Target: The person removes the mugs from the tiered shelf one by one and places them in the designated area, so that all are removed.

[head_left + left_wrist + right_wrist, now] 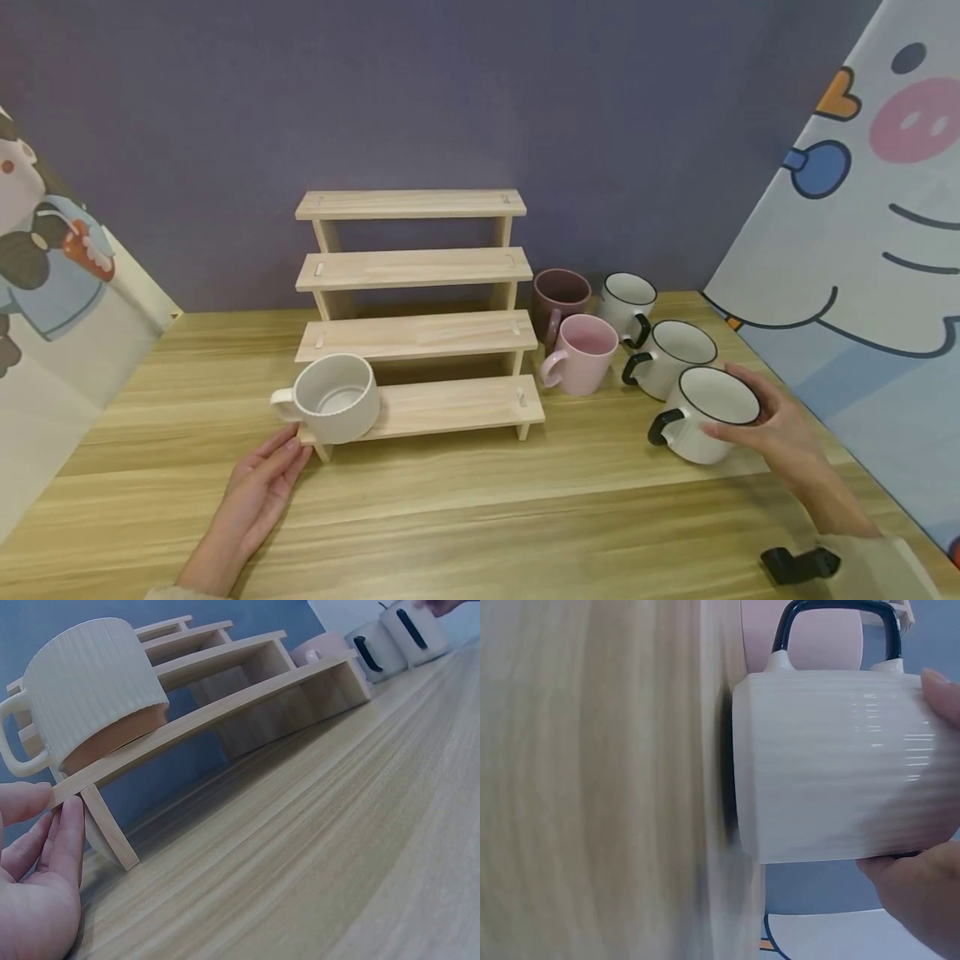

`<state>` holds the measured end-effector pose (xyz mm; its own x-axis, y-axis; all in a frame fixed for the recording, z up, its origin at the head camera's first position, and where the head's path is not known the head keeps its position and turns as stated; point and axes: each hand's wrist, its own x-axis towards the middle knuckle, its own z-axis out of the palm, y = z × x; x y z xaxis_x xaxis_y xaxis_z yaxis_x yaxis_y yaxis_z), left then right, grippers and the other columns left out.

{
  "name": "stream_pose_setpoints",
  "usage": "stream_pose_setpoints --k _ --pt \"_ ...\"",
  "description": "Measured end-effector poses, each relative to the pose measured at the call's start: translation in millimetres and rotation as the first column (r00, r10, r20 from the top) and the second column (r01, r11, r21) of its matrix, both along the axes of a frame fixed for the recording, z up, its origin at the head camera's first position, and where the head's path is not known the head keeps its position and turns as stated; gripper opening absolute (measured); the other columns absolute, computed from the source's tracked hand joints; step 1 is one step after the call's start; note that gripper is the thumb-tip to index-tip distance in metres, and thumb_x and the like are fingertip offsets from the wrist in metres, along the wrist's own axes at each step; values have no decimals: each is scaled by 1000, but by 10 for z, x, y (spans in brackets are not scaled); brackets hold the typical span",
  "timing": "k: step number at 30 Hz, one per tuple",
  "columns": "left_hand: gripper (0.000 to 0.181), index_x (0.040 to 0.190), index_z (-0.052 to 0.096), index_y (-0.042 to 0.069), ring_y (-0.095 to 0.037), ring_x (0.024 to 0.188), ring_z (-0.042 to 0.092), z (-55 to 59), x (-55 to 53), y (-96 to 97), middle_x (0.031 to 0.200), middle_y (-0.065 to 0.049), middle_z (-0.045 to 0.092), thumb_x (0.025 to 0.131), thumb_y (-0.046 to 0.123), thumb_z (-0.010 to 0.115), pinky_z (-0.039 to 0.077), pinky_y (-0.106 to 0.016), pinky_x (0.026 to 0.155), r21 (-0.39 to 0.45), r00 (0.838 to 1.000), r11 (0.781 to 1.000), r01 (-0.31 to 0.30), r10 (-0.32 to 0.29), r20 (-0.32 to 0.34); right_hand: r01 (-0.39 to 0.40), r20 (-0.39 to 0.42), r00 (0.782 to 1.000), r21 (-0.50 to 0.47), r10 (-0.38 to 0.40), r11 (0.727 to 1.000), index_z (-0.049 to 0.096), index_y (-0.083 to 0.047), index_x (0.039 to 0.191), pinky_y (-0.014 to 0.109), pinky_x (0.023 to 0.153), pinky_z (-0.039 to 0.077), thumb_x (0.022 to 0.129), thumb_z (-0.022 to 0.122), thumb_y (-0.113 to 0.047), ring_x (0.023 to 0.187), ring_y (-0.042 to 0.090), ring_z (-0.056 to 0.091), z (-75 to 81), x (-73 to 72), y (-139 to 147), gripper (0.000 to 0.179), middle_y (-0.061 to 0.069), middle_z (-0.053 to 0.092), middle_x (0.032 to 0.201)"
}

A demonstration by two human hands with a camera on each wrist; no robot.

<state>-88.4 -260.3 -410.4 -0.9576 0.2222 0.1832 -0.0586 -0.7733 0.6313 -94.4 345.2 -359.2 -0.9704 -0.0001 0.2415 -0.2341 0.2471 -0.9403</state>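
Note:
My left hand [258, 492] pinches the left end of the lowest board of a stepped wooden display shelf [450, 408]. In the left wrist view, the thumb lies above the board and the fingers [71, 832] are beneath it. On that board's left end stands a cream ribbed mug [337, 400], upright, handle to the left. Over at the right, my right hand [780, 425] grips a white mug with a black rim and black handle [697, 437] by its far-right side, thumb toward me. The right wrist view shows this white mug [832, 765] close up; whether its base touches the table I cannot tell.
Right of the shelf stand a dark plum mug [543, 308], a pink mug [581, 367] and two more white black-rimmed mugs, one at the back [618, 317] and one nearer [667, 371]. A wall rises behind the wooden table [480, 517]. Printed panels flank both sides.

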Motion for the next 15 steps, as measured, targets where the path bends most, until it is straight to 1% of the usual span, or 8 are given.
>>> stream_pose_setpoints --k 4,8,10,15 --pt "40 114 64 -1 -17 108 65 -1 -6 4 115 -12 65 98 -13 29 52 -21 100 -5 1000 1000 2 -2 0 -5 -1 1000 -39 5 999 40 -16 141 0 77 50 75 69 17 100 -9 53 -35 -4 30 80 -16 48 123" --pt "40 114 64 -1 -17 108 65 3 -3 4 114 -12 66 98 -13 29 52 -21 100 -5 1000 1000 3 -3 2 -1 3 1000 -42 1 999 42 -20 139 0 77 50 75 69 17 101 -9 53 -46 -17 39 79 -16 48 124" --pt "40 113 64 -1 -18 108 65 2 -4 2 114 -12 66 98 -13 30 53 -21 100 -2 1000 1000 2 -2 5 12 3 1000 -29 -12 1000 42 -19 140 -1 78 49 74 69 17 101 -10 52 -44 -27 35 79 -16 48 124" --pt "39 113 64 -1 -18 107 65 -5 -11 -4 114 -12 66 98 -13 30 53 -22 99 -11 1000 1000 -8 8 16 61 11 998 47 -61 997 37 -14 143 -3 78 46 74 72 14 102 -12 49 -42 -59 27 82 -19 47 122"
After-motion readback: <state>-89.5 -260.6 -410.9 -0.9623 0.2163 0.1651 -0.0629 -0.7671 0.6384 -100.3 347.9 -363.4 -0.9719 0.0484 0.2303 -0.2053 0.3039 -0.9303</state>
